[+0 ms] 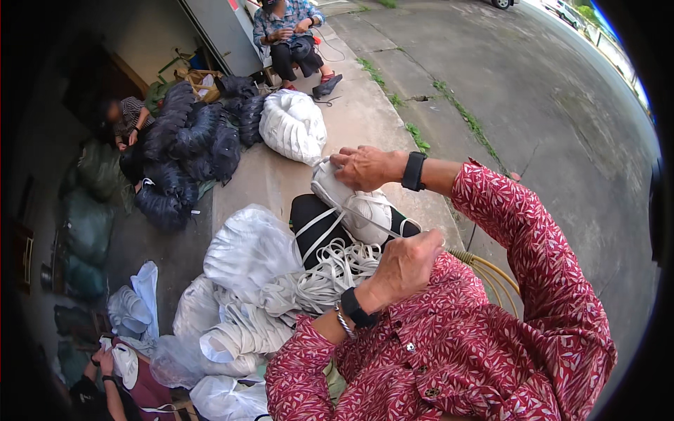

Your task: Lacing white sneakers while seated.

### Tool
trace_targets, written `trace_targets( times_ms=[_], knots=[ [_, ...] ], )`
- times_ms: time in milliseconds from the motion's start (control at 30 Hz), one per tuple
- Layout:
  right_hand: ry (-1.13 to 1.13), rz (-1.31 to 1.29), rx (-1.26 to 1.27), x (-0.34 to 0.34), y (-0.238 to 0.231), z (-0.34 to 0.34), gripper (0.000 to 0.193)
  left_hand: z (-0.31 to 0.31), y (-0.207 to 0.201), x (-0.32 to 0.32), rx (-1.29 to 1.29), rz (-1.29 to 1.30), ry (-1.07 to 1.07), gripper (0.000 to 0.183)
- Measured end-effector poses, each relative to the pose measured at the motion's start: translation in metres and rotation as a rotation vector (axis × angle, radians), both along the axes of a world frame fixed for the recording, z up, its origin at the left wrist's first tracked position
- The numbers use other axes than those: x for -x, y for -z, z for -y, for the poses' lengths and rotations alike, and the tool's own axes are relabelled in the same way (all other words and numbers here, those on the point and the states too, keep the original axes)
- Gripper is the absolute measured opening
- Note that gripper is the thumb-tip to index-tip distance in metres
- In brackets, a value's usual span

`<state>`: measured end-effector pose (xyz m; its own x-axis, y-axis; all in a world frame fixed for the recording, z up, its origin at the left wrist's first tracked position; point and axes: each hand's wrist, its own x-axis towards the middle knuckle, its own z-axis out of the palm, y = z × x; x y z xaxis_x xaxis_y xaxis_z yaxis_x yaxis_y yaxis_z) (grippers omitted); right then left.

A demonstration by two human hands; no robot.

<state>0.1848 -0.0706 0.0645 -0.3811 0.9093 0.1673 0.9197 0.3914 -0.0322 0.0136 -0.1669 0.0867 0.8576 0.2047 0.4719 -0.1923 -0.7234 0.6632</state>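
Observation:
A white shoe upper (328, 186) is held over my lap, with the fingers of my right hand (365, 168) closed around its far end. My left hand (404, 270), nearer my body, is closed in a pinch on a flat white shoelace (379, 224) stretched from the upper. Its fingertips are partly hidden behind the knuckles. Beneath the lace lies a second rounded white upper (368, 216) on dark cloth at my knees. A tangled heap of white shoelaces (340, 270) spreads just left of my left hand.
Clear bags of stacked white uppers (249, 242) crowd my left. Ahead sit a white bundle (293, 126) and dark bundles (186, 140). A seated person (288, 35) works at the far end, others at left. A yellow hose or cord (491, 270) loops at my right side.

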Motion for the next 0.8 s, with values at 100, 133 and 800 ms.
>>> trace_targets(
  times_ms=[100, 133, 800],
  knots=[
    [0.028, 0.076, 0.195, 0.003, -0.017, 0.001, 0.021, -0.030, 0.028, -0.005, 0.186, -0.103, -0.065, 0.011],
    [0.027, 0.070, 0.277, 0.002, -0.022, 0.002, 0.024, -0.048, 0.038, -0.006, 0.335, -0.192, -0.162, 0.013],
    [-0.077, -0.047, -0.042, -0.010, -0.007, 0.026, 0.030, -0.152, 0.052, -0.041, 0.540, -0.643, -0.395, 0.011]
  ],
)
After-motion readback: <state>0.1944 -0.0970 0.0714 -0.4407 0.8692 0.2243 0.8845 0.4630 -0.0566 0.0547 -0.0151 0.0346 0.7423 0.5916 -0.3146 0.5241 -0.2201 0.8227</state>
